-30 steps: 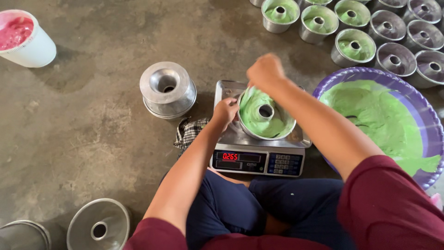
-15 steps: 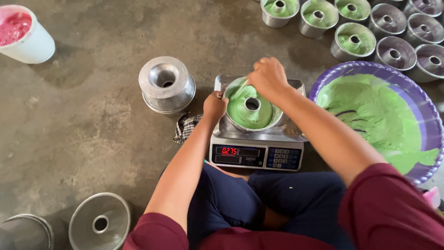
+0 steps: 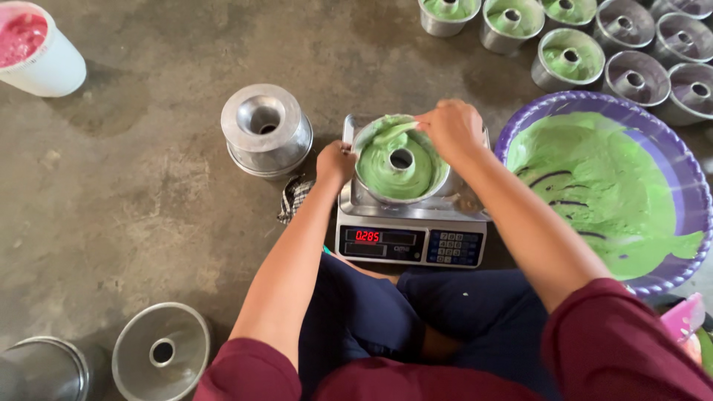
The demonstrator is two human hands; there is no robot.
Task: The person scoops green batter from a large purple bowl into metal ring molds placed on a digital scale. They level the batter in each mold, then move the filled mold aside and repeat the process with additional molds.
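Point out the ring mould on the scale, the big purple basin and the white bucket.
ring mould [image 3: 386, 167]: head view, on the green batter inside it.
purple basin [image 3: 520, 122]: head view, on its left rim.
white bucket [image 3: 52, 70]: head view, on its outer wall.

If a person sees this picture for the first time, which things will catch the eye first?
The bright green batter stands out first: it fills the large purple basin at the right and the ring mould on the digital scale in the middle. There the left hand holds the mould's rim and the right hand reaches over its far edge. A white bucket of pink mixture stands at the top left.
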